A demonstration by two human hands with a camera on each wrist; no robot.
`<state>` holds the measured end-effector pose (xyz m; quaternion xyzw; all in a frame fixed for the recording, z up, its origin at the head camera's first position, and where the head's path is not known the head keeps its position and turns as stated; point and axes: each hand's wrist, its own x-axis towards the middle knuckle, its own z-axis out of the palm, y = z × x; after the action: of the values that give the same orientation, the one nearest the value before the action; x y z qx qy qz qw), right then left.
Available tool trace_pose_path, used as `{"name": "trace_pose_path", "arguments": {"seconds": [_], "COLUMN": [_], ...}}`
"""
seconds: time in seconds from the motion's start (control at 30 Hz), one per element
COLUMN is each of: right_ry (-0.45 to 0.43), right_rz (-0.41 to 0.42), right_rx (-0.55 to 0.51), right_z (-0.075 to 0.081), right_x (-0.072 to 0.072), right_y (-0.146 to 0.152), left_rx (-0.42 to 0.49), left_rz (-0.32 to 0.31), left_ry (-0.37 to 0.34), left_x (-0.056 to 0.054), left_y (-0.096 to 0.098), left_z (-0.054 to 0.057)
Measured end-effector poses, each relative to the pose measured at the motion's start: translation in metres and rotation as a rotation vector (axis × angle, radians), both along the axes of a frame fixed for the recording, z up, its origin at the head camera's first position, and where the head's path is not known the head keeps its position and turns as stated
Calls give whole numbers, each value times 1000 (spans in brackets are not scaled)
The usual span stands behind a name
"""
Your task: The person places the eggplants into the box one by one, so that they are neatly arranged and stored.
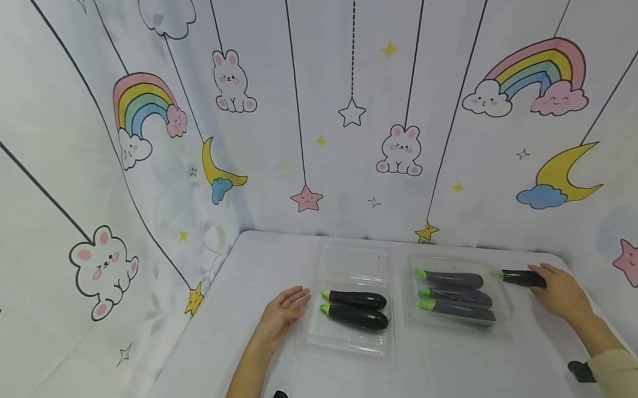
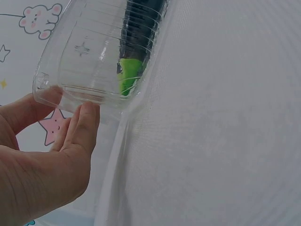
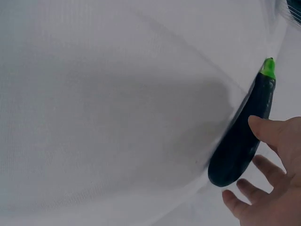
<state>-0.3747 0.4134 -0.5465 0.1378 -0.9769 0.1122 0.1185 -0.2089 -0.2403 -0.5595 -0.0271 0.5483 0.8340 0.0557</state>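
My left hand (image 1: 282, 317), fingers fairly straight, rests at the left edge of a clear plastic clamshell box (image 1: 349, 343). In the left wrist view its fingertips (image 2: 88, 115) touch the box's end wall. Two dark eggplants with green stem ends lie side by side in this box, an upper eggplant (image 1: 358, 299) and a lower eggplant (image 1: 358, 317). At the table's right side, my right hand (image 1: 560, 293) is at the blunt end of a single eggplant (image 3: 242, 132) lying on the cloth. Its thumb overlaps that eggplant in the right wrist view, with the other fingers spread beside it.
A second clear plastic box (image 1: 418, 317) stands between the first box and the single eggplant. Three eggplants (image 1: 454, 296) show through its plastic. White cloth (image 1: 450, 374) covers the table, and a patterned curtain (image 1: 279, 131) rises behind it.
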Motion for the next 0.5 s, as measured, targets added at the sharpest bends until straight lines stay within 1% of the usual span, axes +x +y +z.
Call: {"name": "trace_pose_path", "arguments": {"seconds": [0.17, 0.37, 0.5], "right_ry": [11, 0, 2], "right_rz": [11, -21, -40], "right_rx": [42, 37, 42], "right_z": [-6, -8, -8], "right_x": [-5, -10, -10], "right_y": [5, 8, 7], "left_rx": [-4, -5, -3], "left_rz": [1, 0, -3], "left_ry": [-1, 2, 3], "left_x": [1, 1, 1], "left_y": [0, 0, 1], "left_z": [0, 0, 1]}}
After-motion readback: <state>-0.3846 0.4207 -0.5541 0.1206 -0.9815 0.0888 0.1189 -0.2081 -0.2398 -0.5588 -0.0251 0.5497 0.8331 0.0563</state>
